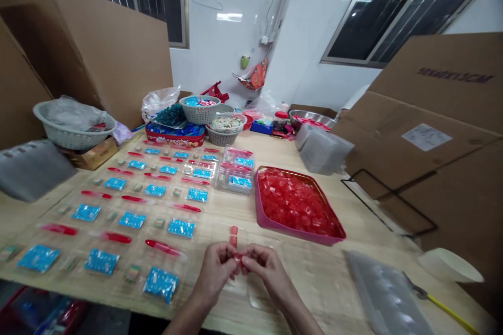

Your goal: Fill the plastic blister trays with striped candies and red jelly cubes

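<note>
Pinching a small red piece (238, 258), the left hand (214, 276) and right hand (268, 272) are curling nearly closed above the surface (322, 282). A pink tray (261, 214) of similar pieces is sitting ahead, within reach.

And it's red taking over the table, folks! A pink tray (259, 204) with a deeper rosy rim is heaped with glossy, translucent red cubes (294, 201), and one little red piece (237, 256) is pinched right up front! Over on the left, the pattern runs in neat rows: bright blue sachets (131, 220) flecked with silver, alternating with slim red sticks (116, 237)! Further back, a red box (175, 138) glows beneath a heap of blue, a white basket (74, 136) sits pale, and a yellow handle (451, 311) streaks through the corner
</note>
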`<state>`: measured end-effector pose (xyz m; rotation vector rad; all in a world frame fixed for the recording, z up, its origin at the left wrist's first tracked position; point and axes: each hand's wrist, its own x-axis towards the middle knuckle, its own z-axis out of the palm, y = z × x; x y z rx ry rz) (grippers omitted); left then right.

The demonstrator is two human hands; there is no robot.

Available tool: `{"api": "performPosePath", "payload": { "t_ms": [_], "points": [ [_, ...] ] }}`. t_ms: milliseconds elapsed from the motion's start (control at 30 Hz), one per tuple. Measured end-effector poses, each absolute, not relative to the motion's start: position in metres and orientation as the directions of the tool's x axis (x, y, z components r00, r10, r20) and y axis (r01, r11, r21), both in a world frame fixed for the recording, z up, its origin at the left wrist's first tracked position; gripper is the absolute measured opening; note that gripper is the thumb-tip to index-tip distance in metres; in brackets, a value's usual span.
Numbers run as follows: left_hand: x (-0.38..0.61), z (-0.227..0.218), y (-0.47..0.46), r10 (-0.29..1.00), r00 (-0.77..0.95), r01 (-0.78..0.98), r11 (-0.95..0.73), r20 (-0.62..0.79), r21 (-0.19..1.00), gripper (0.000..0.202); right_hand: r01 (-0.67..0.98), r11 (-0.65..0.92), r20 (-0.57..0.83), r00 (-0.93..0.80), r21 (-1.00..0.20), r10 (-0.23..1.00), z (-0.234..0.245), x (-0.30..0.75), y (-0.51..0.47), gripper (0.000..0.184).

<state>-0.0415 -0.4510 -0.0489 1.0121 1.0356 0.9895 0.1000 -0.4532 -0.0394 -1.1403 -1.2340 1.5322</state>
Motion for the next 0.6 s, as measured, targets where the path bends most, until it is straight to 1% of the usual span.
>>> {"api": "performPosePath", "payload": {
  "t_ms": [33, 67, 133, 233, 300, 433, 533, 600],
  "points": [
    [-0.043, -0.052, -0.452, 0.964, 0.197, -0.112, 0.204, -0.18, 0.972, 0.002, -0.004, -0.143, -0.138, -0.239, -0.99, 0.961, -0.039, 0.102, -0.453, 0.028],
    [-0.045, -0.054, -0.452, 0.974, 0.168, -0.063, 0.164, -0.151, 0.984, 0.003, 0.06, -0.118, -0.129, -0.228, -0.991, 0.965, -0.039, 0.104, -0.453, 0.029],
    [-0.048, -0.058, -0.453, 0.992, 0.086, 0.05, 0.086, -0.09, 0.995, 0.014, 0.201, -0.054, -0.087, -0.161, -0.978, 0.983, -0.04, 0.108, -0.449, 0.029],
    [-0.053, -0.061, -0.454, 0.998, 0.011, 0.194, 0.065, -0.068, 0.979, 0.023, 0.417, 0.046, 0.017, -0.073, -0.908, 0.997, -0.041, 0.111, -0.442, 0.024],
    [-0.054, -0.062, -0.454, 0.998, 0.008, 0.26, 0.058, -0.063, 0.964, 0.024, 0.523, 0.112, 0.061, -0.113, -0.845, 0.992, -0.04, 0.108, -0.438, 0.019],
    [-0.053, -0.067, -0.453, 0.998, 0.03, 0.327, 0.038, -0.051, 0.944, 0.03, 0.684, 0.255, 0.079, -0.278, -0.683, 0.957, -0.036, 0.095, -0.441, 0.017],
    [-0.052, -0.07, -0.454, 0.998, 0.054, 0.356, 0.021, -0.042, 0.934, 0.03, 0.784, 0.298, 0.089, -0.299, -0.544, 0.95, -0.037, 0.085, -0.447, 0.019],
    [-0.052, -0.072, -0.456, 0.997, 0.069, 0.366, -0.009, -0.018, 0.93, 0.029, 0.817, 0.297, 0.081, -0.297, -0.494, 0.951, -0.039, 0.08, -0.45, 0.019]
  ]
}}
